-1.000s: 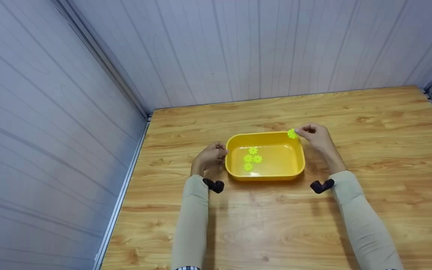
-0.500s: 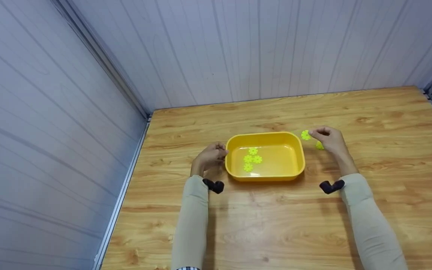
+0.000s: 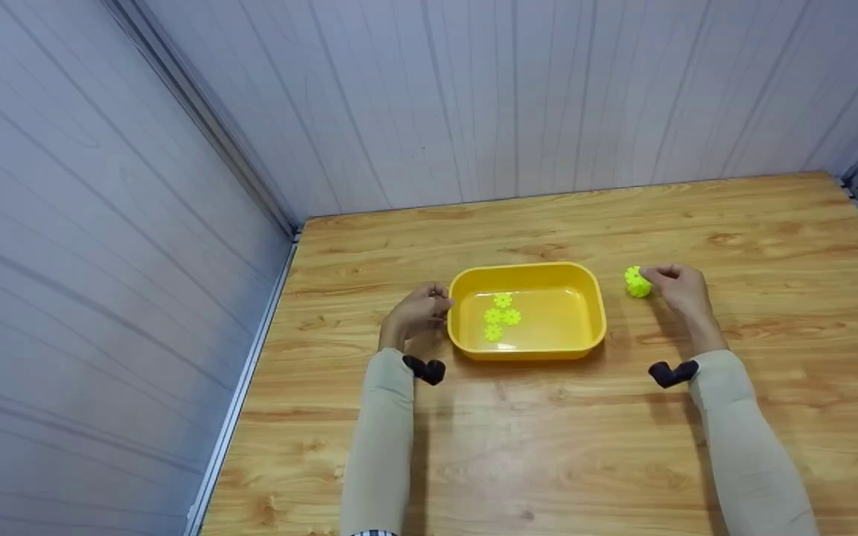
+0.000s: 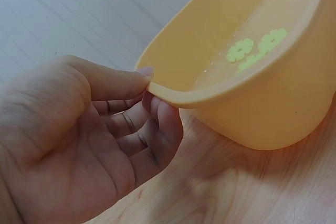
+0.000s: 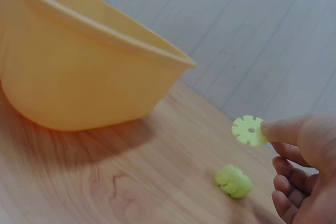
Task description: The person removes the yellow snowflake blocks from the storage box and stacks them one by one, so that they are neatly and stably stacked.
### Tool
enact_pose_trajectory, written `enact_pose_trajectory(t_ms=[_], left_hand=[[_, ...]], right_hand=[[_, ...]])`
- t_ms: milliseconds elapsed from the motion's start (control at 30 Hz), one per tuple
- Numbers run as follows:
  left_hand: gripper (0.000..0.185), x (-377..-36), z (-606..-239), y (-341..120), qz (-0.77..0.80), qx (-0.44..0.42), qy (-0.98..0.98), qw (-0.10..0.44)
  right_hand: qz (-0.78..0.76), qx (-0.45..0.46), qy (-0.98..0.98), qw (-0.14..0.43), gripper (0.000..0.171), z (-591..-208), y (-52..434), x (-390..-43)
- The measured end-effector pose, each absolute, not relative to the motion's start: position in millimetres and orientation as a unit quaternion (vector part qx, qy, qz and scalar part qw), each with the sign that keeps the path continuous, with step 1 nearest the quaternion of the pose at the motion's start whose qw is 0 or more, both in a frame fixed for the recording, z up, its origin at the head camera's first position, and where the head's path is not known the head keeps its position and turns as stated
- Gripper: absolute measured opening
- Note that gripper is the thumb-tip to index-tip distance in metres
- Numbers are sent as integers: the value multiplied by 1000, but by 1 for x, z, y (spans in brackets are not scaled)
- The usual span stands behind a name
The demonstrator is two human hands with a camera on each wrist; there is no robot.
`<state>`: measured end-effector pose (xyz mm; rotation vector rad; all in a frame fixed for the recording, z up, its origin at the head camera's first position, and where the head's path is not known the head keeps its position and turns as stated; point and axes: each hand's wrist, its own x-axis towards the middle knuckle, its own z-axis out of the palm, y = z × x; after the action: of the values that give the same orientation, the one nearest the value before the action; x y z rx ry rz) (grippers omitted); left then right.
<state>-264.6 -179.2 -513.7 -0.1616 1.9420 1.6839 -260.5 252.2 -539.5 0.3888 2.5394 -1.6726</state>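
My left hand (image 3: pixel 415 310) pinches the left rim of a yellow plastic tub (image 3: pixel 557 321) between thumb and fingers. Several notched, flower-shaped yellow-green discs (image 3: pixel 512 317) lie flat on the tub's floor, left of its middle. To the right of the tub, my right hand (image 3: pixel 685 292) pinches one such disc (image 5: pixel 245 130) by its edge, between thumb and fingers. Below that disc, a short stack of discs (image 5: pixel 233 181) stands on the table, apart from the held one in the right wrist view. How many discs the stack has is unclear.
The wood-grain table (image 3: pixel 533 447) carries the tub near its middle. Pale panelled walls (image 3: pixel 474 104) rise behind the table and along its left side. A black wrist mount (image 3: pixel 673 374) juts inward from the right sleeve, and another (image 3: pixel 424 369) from the left.
My right hand has moved right, from over the tub's back right corner to above the stack, still pinching the disc. The stack has come into sight. My left hand stays on the rim.
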Motion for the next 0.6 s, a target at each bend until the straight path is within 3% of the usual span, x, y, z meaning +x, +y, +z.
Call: enact_pose_trajectory(t_ms=[600], left_hand=[[10, -265, -515, -179, 631, -64, 721, 279]], right_hand=[[-506, 165, 846, 37, 50, -552, 257, -260]])
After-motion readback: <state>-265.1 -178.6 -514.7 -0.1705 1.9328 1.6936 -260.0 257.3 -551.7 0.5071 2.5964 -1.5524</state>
